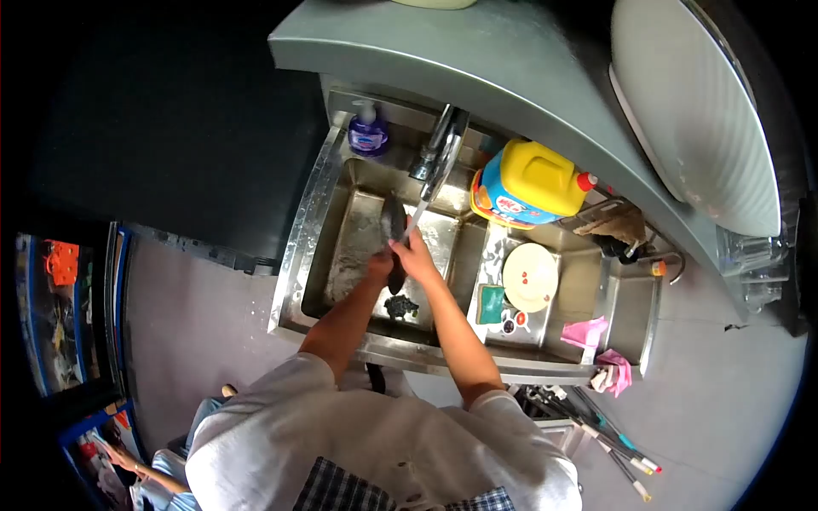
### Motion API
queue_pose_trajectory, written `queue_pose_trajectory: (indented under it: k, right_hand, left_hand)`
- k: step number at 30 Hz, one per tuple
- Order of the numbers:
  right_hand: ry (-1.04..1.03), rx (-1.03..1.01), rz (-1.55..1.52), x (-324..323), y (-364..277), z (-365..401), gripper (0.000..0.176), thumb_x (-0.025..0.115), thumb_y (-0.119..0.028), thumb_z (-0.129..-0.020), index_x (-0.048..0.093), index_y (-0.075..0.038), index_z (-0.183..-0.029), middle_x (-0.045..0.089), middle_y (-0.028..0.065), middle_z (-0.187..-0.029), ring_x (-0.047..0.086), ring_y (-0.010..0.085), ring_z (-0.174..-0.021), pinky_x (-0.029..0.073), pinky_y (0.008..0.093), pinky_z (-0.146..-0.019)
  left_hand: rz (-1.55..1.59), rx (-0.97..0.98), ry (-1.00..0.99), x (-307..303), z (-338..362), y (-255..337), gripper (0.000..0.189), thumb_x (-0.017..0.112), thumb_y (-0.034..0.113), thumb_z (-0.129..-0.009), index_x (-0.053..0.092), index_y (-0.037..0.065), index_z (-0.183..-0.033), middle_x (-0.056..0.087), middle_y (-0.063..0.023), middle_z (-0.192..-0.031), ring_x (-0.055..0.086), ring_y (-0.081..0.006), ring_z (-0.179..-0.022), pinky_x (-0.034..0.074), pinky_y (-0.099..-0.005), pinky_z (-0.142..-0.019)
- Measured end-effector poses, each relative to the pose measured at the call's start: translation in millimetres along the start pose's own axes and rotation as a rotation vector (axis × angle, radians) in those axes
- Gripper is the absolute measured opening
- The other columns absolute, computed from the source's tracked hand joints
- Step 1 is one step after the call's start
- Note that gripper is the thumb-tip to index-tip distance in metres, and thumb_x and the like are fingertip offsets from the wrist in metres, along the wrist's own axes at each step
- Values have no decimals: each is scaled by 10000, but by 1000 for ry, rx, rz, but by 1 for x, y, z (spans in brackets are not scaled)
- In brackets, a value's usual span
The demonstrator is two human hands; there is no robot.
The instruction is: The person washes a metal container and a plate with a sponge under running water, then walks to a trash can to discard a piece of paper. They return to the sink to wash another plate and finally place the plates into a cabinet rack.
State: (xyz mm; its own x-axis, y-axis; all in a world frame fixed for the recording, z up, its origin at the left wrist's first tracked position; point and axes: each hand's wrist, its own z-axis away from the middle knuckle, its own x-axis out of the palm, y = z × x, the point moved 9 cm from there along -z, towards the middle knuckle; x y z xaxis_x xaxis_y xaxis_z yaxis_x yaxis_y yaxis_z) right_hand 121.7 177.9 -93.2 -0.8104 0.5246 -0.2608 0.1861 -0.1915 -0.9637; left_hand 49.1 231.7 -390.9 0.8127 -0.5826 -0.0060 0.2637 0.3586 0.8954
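Note:
In the left sink basin [345,247], a dark, long, narrow thing [394,217] stands tilted; it may be a pan or dish seen nearly edge-on. My left hand [380,266] is closed on its near left side. On its right side, my right hand [412,254] grips it with the fingers partly hidden. A stream of water [416,219] falls from the metal faucet [440,157] beside my right fingers. Below my hands, on the basin floor, lies a black clump like a scouring pad [400,307].
Right of the basin are a cream plate [530,277], a green sponge [491,304] and pink cloths [584,332]. A yellow detergent jug [542,180] and purple soap bottle [368,134] stand behind. A grey shelf [477,55] overhangs the back. Another person's hand [122,458] shows lower left.

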Motion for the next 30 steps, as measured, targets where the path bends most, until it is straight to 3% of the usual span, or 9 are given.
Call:
queue_pose_trajectory:
  k: [4, 9, 10, 13, 16, 18, 23, 29, 30]
  right_hand:
    - [-2, -79, -55, 25, -8, -3, 515, 432, -256, -975, 295, -53, -1428, 273, 237, -1465, 254, 345, -1369, 183, 335, -1112]
    - [48, -83, 424, 3, -43, 19, 463, 416, -284, -961, 414, -63, -1368, 396, 225, -1394, 323, 377, -1322, 236, 404, -1099]
    - [99, -57, 695, -8, -49, 20, 431, 439, -258, -936, 480, -40, -1306, 479, 227, -1315, 416, 379, -1252, 303, 454, -1055]
    - [219, -23, 529, -48, -28, 13, 354, 498, -199, -895, 567, -6, -1183, 597, 247, -1117, 583, 386, -1039, 444, 395, -920]
    - [232, -20, 486, -82, -43, 9, 333, 578, -150, -839, 587, 5, -1133, 611, 246, -1070, 603, 377, -998, 473, 401, -863]
    - [318, -188, 566, -101, -40, -14, 318, 612, -159, -822, 590, 13, -1088, 626, 232, -1022, 616, 371, -950, 483, 413, -818]
    - [77, -17, 778, -80, -61, -86, 329, 679, -242, -778, 621, 4, -989, 638, 230, -954, 620, 386, -902, 489, 462, -772]
    - [105, -32, 886, -84, -54, -117, 209, 583, -212, -809, 654, -29, -880, 658, 190, -871, 629, 369, -850, 492, 477, -750]
    - [204, -284, 659, -97, -22, -145, 245, 619, -259, -798, 642, -24, -864, 660, 187, -837, 629, 373, -827, 491, 464, -722]
  left_hand:
    - [-70, 247, -1, 27, 39, 94, 650, 415, 558, -909, 539, -17, -1185, 618, -192, -1096, 584, -341, -1028, 459, -408, -865]
    - [-272, 762, 5, 43, 67, 182, 627, 395, 531, -922, 501, 9, -1252, 608, -187, -1116, 577, -333, -1048, 465, -413, -872]
    - [-303, 848, 6, 46, 71, 193, 623, 390, 525, -925, 494, 14, -1266, 606, -186, -1120, 575, -332, -1052, 466, -413, -874]
    - [-344, 975, -3, 57, 81, 212, 616, 381, 513, -931, 476, 25, -1294, 600, -185, -1132, 572, -329, -1059, 470, -415, -872]
    - [-221, 785, -156, 61, 75, 203, 614, 377, 508, -932, 467, 25, -1300, 593, -188, -1143, 573, -330, -1056, 476, -415, -856]
    - [2, 490, -360, 68, 68, 183, 613, 375, 505, -933, 462, 25, -1304, 589, -189, -1150, 574, -331, -1054, 480, -414, -846]
    - [533, -254, -751, 50, 120, 121, 610, 369, 497, -936, 448, 24, -1313, 578, -193, -1169, 576, -332, -1049, 490, -413, -820]
    - [702, -373, -869, 17, 190, 118, 607, 362, 487, -938, 431, 24, -1325, 565, -198, -1191, 578, -334, -1043, 503, -412, -789]
    - [723, -368, -892, 17, 200, 122, 606, 361, 486, -939, 428, 24, -1327, 563, -199, -1194, 578, -334, -1042, 505, -411, -783]
